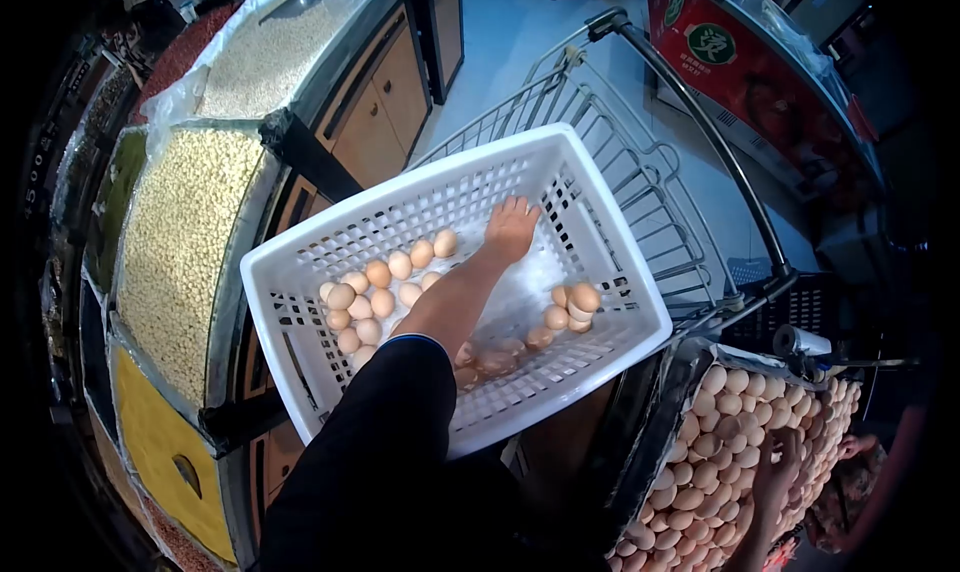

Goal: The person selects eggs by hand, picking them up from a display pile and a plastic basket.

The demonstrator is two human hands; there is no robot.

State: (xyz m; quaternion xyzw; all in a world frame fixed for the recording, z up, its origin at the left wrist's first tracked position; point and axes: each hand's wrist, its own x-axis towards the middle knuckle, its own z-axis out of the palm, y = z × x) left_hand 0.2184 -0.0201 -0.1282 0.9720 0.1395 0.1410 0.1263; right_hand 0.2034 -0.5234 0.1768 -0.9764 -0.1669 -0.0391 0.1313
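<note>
A white plastic basket sits tilted in the middle of the view. Inside it my left hand is open, palm down, near the far wall, with nothing visible in it. Brown eggs lie in rows at the basket's left side, partly behind my forearm. A smaller group of eggs is piled at its right side, and a few more lie along the near wall. At the lower right, my right hand reaches over a bin heaped with eggs, its thumb and fingers apart.
A metal shopping cart stands behind the basket. Bulk bins with pale grains and a yellow product line the left. A red display case is at the upper right. Another person's hand shows beyond the egg bin.
</note>
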